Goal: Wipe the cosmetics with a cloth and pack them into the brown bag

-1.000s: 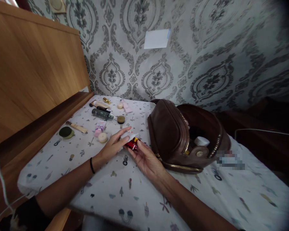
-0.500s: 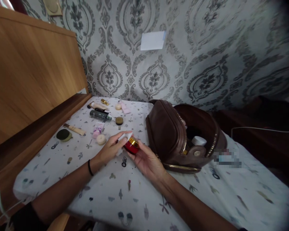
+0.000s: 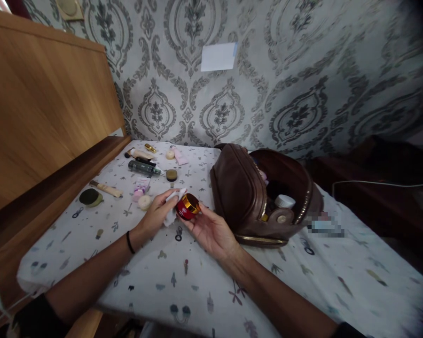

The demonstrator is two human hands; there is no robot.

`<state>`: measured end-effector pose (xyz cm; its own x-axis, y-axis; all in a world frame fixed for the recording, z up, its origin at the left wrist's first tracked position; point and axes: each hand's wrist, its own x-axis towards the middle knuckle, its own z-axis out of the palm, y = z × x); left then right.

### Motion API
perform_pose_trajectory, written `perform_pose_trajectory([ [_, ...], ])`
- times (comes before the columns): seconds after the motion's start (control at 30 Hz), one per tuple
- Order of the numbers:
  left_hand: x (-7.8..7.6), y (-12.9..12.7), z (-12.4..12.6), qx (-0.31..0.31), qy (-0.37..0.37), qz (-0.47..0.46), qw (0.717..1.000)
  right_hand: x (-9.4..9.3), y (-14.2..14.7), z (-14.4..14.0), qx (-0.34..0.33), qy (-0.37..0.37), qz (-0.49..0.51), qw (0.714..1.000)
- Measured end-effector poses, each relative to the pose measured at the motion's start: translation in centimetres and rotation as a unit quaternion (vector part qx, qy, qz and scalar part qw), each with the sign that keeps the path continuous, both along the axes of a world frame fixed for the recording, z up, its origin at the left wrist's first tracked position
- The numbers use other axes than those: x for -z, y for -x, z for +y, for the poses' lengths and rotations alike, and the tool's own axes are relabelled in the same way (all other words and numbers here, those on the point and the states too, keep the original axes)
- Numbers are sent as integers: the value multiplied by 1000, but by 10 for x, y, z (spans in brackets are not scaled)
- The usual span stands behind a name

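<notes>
My right hand (image 3: 211, 230) lies palm up, its grip closed on a small red jar (image 3: 185, 208) with a gold lid; my left hand (image 3: 157, 213) presses a white cloth (image 3: 172, 206) against it, fingers curled round the cloth

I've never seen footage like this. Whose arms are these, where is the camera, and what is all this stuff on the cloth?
There is no machine here. The arms belong to a person wearing a camera on the head, so you look forward and down, as they do. The right hand holds a small red jar with a gold lid. The left hand, with a black band at the wrist, presses a white wipe against the jar. Both are above a patterned sheet. Beside them stands an open brown bag with a white-capped container inside. Farther left lie small cosmetics: a dark tube, a pink bottle, a round cream-coloured pot and a green puff.
</notes>
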<state>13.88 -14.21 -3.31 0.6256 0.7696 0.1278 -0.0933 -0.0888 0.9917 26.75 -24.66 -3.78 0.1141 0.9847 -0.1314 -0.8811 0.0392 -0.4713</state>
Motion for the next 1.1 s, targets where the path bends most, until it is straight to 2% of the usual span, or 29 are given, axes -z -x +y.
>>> perform_pose_trajectory([
  [0.3,-10,5,-3,57,18,-13,998,2,-4,0,-18,15,4,1000],
  [0.53,-4,2,-2,-35,46,4,998,4,-1,0,-26,9,4,1000],
  [0.73,-12,2,-10,-47,-6,45,998,1,2,2,-5,-16,33,999],
  [0.83,-13,2,-16,-17,-36,97,995,3,4,4,27,-38,47,998],
  [0.93,-11,3,-16,18,-40,137,990,7,4,6,19,-35,9,999],
  [1.1,-6,8,-1,-8,-97,121,988,-3,1,0,-58,-54,-176,981],
])
